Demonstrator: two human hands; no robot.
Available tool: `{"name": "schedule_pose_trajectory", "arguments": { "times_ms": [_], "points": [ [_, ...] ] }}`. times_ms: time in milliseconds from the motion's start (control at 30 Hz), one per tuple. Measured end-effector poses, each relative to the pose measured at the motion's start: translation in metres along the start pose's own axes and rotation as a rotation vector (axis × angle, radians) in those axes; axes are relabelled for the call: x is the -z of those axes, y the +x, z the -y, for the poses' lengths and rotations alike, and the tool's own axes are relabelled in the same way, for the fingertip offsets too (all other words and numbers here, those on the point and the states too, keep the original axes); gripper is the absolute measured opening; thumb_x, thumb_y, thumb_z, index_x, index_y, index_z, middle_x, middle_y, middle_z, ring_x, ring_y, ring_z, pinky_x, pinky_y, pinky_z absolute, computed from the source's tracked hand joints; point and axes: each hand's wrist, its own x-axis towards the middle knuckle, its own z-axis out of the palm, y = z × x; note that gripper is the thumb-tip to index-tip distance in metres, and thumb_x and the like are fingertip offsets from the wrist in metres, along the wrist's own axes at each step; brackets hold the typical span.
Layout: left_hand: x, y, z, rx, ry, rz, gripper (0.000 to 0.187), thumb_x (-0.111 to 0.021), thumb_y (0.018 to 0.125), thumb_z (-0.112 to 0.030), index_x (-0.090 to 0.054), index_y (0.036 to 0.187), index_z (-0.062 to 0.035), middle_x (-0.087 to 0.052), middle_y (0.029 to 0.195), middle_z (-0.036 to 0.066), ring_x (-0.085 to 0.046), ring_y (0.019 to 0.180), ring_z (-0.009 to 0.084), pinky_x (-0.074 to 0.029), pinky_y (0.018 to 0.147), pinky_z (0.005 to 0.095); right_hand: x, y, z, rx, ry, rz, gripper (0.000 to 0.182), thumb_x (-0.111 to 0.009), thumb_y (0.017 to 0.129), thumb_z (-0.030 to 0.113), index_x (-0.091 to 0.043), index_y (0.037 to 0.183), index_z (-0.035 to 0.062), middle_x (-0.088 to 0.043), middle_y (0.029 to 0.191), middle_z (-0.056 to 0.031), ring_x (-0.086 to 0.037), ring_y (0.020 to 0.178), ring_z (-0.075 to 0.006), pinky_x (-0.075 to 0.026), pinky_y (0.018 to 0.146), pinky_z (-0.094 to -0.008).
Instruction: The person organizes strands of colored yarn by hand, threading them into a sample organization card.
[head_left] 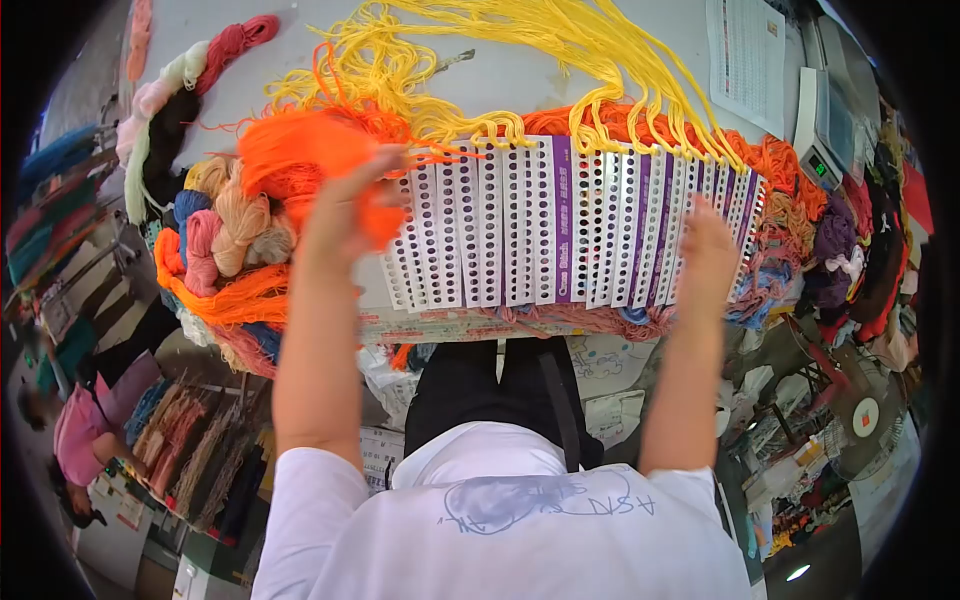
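My left hand [358, 205] is closed around a bundle of bright orange thread [300, 150], smeared by motion, at the left end of a row of thread cards. These white and purple cards [515, 220], punched with round holes, lie overlapping side by side. Yellow thread strands [600, 100] run over their top edges, and some orange strands reach the leftmost cards. Over the right end of the row is my right hand [708, 240], blurred; its fingers are not clear enough to show whether they grip anything.
Balls and skeins of yarn [240, 230] are heaped left of the cards. More orange yarn [780, 165] lies behind and right of them. A digital scale [822, 130] and a printed sheet [745, 60] sit at the back right. A person in pink [85, 430] is at far left.
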Motion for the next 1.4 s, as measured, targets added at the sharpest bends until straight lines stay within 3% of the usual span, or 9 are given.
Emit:
{"name": "schedule_pose_trajectory", "arguments": {
  "times_ms": [33, 167, 400, 767, 867, 1033, 1200, 1300, 1400],
  "points": [
    [-0.021, 0.015, 0.021, 0.007, 0.067, 0.02, 0.027, -0.063, 0.083, -0.014, -0.062, 0.107, -0.0003, -0.066, 0.096, 0.006, -0.057, 0.063, 0.0107, -0.051, 0.063, 0.0279, -0.038, -0.01, -0.006, -0.063, -0.113, 0.14, 0.034, -0.058, 0.089, 0.025, -0.063, 0.11, -0.0011, -0.063, 0.086, -0.002, -0.05, 0.068, -0.005, -0.04, 0.059, -0.0171],
    [-0.068, 0.051, 0.075, -0.017, 0.385, -0.133, 0.029, -0.053, 0.086, -0.006, -0.058, 0.114, 0.0015, -0.064, 0.093, 0.008, -0.059, 0.067, 0.012, -0.048, 0.058, 0.0257, -0.126, -0.007, -0.069, 0.03, -0.136, 0.316, 0.018, -0.065, 0.083, 0.012, -0.069, 0.096, 0.0003, -0.064, 0.073, -0.0016, -0.053, 0.062, -0.0055, -0.043, 0.057, -0.0199],
    [-0.077, 0.068, 0.077, 0.05, 0.882, -0.16, 0.021, -0.053, 0.084, -0.008, -0.064, 0.097, 0.0042, -0.062, 0.07, 0.007, -0.056, 0.051, 0.0119, -0.043, 0.046, 0.0247, -0.155, -0.006, -0.085, 0.072, -0.357, 0.236, 0.015, -0.069, 0.075, 0.023, -0.071, 0.079, 0.0089, -0.068, 0.074, -0.0051, -0.064, 0.067, -0.0191, -0.049, 0.062, -0.0318],
    [-0.054, 0.091, 0.094, -0.111, 0.752, -0.028, 0.016, -0.066, 0.08, -0.013, -0.067, 0.081, 0.0031, -0.063, 0.064, 0.006, -0.057, 0.05, 0.0107, -0.045, 0.047, 0.0255, -0.145, -0.025, -0.094, 0.459, -0.304, 0.292, 0.013, -0.064, 0.077, 0.009, -0.07, 0.088, 0.0059, -0.063, 0.092, -0.0051, -0.063, 0.081, -0.0192, -0.049, 0.067, -0.0296],
    [-0.058, 0.085, 0.097, -0.107, 0.698, -0.063, 0.015, -0.064, 0.08, -0.011, -0.066, 0.086, 0.0029, -0.063, 0.067, 0.005, -0.057, 0.053, 0.0098, -0.046, 0.05, 0.0255, -0.14, -0.021, -0.085, 0.424, -0.169, 0.352, 0.019, -0.064, 0.078, 0.008, -0.069, 0.095, 0.007, -0.062, 0.09, -0.005, -0.062, 0.077, -0.0183, -0.049, 0.065, -0.0297],
    [-0.045, 0.056, 0.07, -0.282, 0.272, -0.218, 0.014, -0.057, 0.082, -0.008, -0.059, 0.093, 0.0007, -0.062, 0.079, 0.004, -0.058, 0.071, 0.0114, -0.048, 0.061, 0.0244, -0.123, -0.001, -0.069, 0.649, -0.762, 0.316, 0.026, -0.064, 0.075, 0.011, -0.067, 0.1, 0.0128, -0.054, 0.085, -0.0036, -0.059, 0.068, -0.0199, -0.049, 0.059, -0.0342],
    [-0.034, 0.031, 0.051, -0.113, -0.377, 0.174, 0.012, -0.05, 0.084, -0.004, -0.055, 0.095, -0.0043, -0.063, 0.088, 0.014, -0.063, 0.077, 0.0191, -0.051, 0.064, 0.0312, -0.123, 0.014, -0.07, 0.837, -0.85, 0.306, 0.013, -0.065, 0.073, 0.008, -0.067, 0.086, 0.0099, -0.054, 0.085, -0.0038, -0.058, 0.08, -0.02, -0.049, 0.064, -0.0344],
    [-0.037, 0.033, 0.052, -0.074, -0.243, 0.339, 0.011, -0.052, 0.084, -0.002, -0.054, 0.094, -0.0064, -0.063, 0.104, 0.019, -0.065, 0.072, 0.0191, -0.053, 0.064, 0.031, -0.124, 0.019, -0.065, 1.079, -0.84, 0.278, 0.009, -0.065, 0.072, 0.008, -0.062, 0.081, 0.0071, -0.056, 0.087, -0.0043, -0.057, 0.087, -0.019, -0.049, 0.066, -0.0342],
    [-0.058, 0.046, 0.063, -0.109, 0.34, 0.269, 0.008, -0.06, 0.083, -0.001, -0.056, 0.089, -0.0039, -0.059, 0.118, 0.017, -0.065, 0.068, 0.0156, -0.053, 0.064, 0.0268, -0.125, 0.004, -0.052, 1.154, -0.75, 0.296, 0.014, -0.065, 0.073, 0.008, -0.057, 0.085, 0.0061, -0.059, 0.086, -0.0059, -0.059, 0.081, -0.0214, -0.049, 0.064, -0.0354]
  ]
}}
